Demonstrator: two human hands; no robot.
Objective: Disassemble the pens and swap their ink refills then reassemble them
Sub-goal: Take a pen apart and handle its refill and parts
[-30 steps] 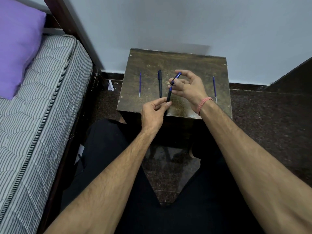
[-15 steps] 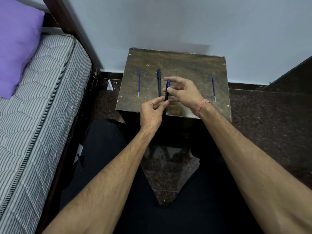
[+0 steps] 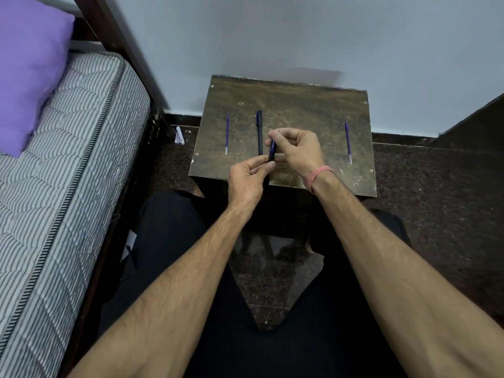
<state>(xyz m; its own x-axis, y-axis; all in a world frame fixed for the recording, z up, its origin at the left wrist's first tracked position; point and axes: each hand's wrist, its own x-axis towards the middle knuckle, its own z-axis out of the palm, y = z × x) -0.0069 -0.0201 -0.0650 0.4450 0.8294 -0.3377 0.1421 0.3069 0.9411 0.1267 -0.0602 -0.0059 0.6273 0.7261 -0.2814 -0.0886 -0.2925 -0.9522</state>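
A dark blue pen (image 3: 272, 151) is held upright-ish over the near edge of the small brown table (image 3: 300, 110). My left hand (image 3: 248, 181) pinches its lower end; my right hand (image 3: 296, 152) grips its upper end with thumb and fingers. A second black pen (image 3: 259, 132) lies on the table just left of my hands. One thin blue refill (image 3: 227, 133) lies further left. Another blue refill (image 3: 348, 143) lies near the table's right edge.
A striped mattress (image 3: 68, 173) with a purple pillow (image 3: 27, 69) runs along the left. The pale wall (image 3: 272, 36) stands right behind the table. Dark speckled floor (image 3: 436, 186) lies to the right. My legs in black cloth sit under the table's near edge.
My right hand has moved down and left along the pen, closing over its upper end. The pen has swung from tilted right to nearly straight. My left hand has stayed put.
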